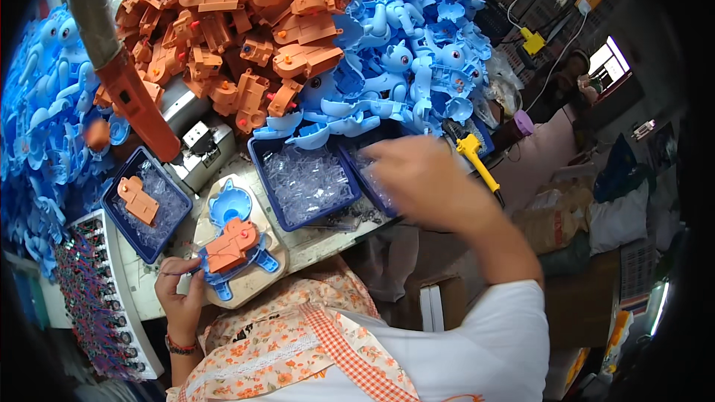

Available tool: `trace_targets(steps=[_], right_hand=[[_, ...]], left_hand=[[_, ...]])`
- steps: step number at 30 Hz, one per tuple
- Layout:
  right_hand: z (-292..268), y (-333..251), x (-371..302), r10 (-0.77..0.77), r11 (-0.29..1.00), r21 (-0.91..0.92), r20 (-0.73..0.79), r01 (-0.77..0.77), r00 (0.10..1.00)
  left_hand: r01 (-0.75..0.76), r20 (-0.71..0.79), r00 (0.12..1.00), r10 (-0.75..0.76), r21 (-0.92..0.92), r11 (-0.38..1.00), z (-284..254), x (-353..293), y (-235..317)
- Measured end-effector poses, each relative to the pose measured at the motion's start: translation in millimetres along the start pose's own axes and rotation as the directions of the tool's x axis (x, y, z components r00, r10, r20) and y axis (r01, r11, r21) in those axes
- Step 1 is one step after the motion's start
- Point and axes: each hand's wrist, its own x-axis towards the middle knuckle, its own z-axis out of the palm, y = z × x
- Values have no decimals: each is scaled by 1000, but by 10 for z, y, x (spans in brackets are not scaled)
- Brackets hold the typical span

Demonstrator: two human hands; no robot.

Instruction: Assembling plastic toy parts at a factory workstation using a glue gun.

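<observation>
On a pale, board-like holder point(262, 272) rests an open light-blue toy animal shell point(231, 207), its head end away from me. An orange plastic housing point(232, 246) sits in the body of the shell. At its lower left, my left hand point(179, 294) is closed, pinching a thin dark wire between thumb and fingers. My right hand point(428, 179) is smeared by motion above the right-hand blue bin point(365, 171), and its fingers cannot be made out. Beside that, another blue bin point(309, 186) holds many small clear plastic pieces.
Orange housings point(216, 0) and blue shells point(417, 52) are heaped at the back. A left bin point(149, 208) carries one loose housing. Wired parts fill a white tray point(112, 290). An orange-sleeved pole point(134, 100) leans in; a yellow-handled tool point(477, 156) stands right.
</observation>
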Motion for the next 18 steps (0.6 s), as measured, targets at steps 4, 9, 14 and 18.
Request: trace_targets(steps=[4,9,14,18], right_hand=[[-442,1071,-1182,521,684,-636,83,-357,849],[-289,2103,-1922,523,482,-874,235,-57,819],[101,2574,-1835,797,406,-880,472,245,376],[358,2882,-1802,856,415,-873,470,255,215]], left_hand=[[17,22,1000,-16,-23,1000,28,27,16],[33,-21,999,-33,-22,999,40,-26,-56],[63,-97,993,-61,16,998,96,-59,52],[68,-103,993,-64,36,997,103,-79,106]])
